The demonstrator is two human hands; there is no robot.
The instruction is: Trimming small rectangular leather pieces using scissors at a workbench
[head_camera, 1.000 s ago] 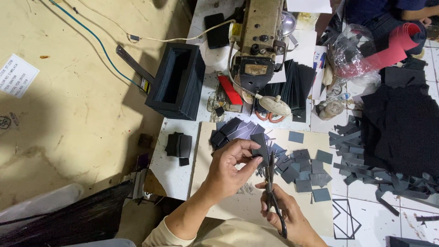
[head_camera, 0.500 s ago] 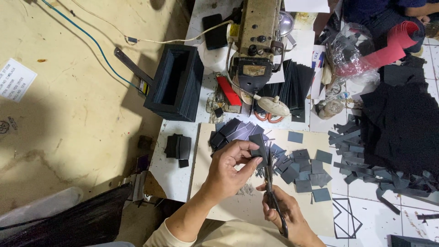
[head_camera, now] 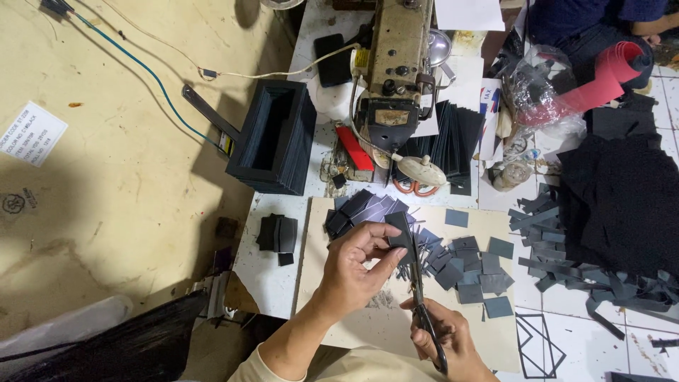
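scissors [head_camera: 423,304] sit in the right hand [head_camera: 444,338], fingers closed through the dark handles low in the head view, blades pointing up and away from the wrist toward the left hand [head_camera: 357,265]. that left hand grips a small dark grey fabric piece [head_camera: 400,233] between thumb and fingertips, holding it just above the blade tips; whether the blades touch the piece cannot be told. both hands hover over a pale wooden board [head_camera: 322,283]. just beyond the left hand's fingers lies a fanned heap of dark rectangles [head_camera: 357,211], and to the right of the scissors lie scattered cut grey squares [head_camera: 475,267]. farther out past the hands stands a worn beige sewing machine [head_camera: 397,67], with a red flat piece [head_camera: 353,148] beside its base. up and left of the left hand stands a black open box frame [head_camera: 272,138], and nearer, a small stack of dark pieces [head_camera: 277,235]. far right of the right hand spreads black cloth [head_camera: 622,205] with loose dark strips [head_camera: 566,265] along its edge.
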